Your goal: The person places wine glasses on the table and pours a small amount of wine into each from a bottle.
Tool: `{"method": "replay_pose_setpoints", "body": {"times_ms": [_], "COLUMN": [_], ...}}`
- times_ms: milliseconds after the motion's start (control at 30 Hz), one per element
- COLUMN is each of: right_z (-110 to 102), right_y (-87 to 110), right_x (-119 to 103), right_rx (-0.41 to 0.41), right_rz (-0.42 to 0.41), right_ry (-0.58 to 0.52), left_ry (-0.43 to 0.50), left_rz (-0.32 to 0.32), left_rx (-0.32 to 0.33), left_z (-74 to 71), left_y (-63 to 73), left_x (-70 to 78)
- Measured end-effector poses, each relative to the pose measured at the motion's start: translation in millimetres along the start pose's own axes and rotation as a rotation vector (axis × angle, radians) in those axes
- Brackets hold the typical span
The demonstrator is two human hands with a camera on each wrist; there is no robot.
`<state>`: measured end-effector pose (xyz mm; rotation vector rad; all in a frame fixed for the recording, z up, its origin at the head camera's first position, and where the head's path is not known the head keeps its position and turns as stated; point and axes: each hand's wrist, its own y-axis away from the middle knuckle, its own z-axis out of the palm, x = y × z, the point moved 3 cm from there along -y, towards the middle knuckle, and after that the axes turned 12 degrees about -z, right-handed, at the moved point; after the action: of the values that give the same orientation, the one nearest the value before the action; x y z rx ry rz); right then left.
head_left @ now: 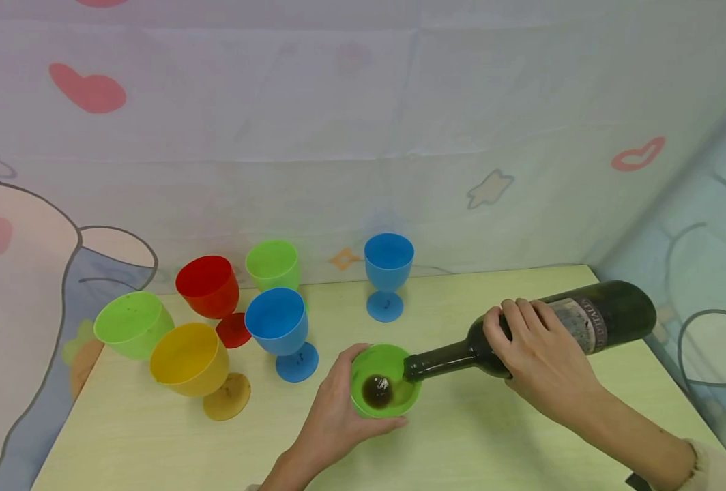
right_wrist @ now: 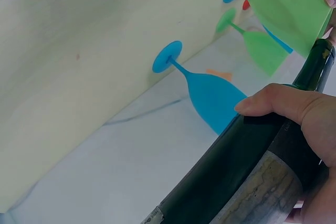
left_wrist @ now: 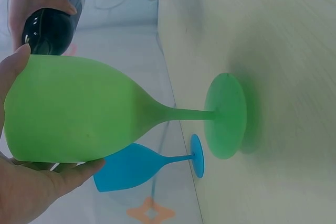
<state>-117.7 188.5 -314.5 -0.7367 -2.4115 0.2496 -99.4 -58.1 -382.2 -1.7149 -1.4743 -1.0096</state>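
Observation:
My left hand [head_left: 336, 417] grips a green wine goblet [left_wrist: 68, 108] around its bowl. The goblet stands nearly upright over the table; whether its foot touches the surface I cannot tell. Dark liquid [head_left: 377, 391] lies in the bottom of the bowl. A dark glass wine bottle [head_left: 623, 315] with a pale label is tilted down to the left, held around its body by my right hand [head_left: 541, 354]. The bottle's mouth [head_left: 413, 368] sits at the goblet's right rim. Behind them, a blue goblet [head_left: 387, 262] stands on the table.
On the table's left stand several more plastic goblets: a red one [head_left: 206, 290], a blue one [head_left: 283, 334], a yellow one [head_left: 185, 361] and two green ones. A printed cloth [head_left: 338, 102] hangs behind the pale table [head_left: 473, 436], with another at its right edge.

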Motion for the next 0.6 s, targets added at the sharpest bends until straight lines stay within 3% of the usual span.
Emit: {"method": "replay_pose_setpoints", "body": {"times_ms": [600], "right_z": [0.0], "right_y": [-0.1], "right_x": [-1.0], "right_rx": [0.003], "right_rz": [0.001], "right_ry": [-0.003], "left_ry": [0.006], "left_rz": [0.001], "left_rx": [-0.025], "left_z": [1.4], "left_y": [0.1], "left_x": [-1.3]}}
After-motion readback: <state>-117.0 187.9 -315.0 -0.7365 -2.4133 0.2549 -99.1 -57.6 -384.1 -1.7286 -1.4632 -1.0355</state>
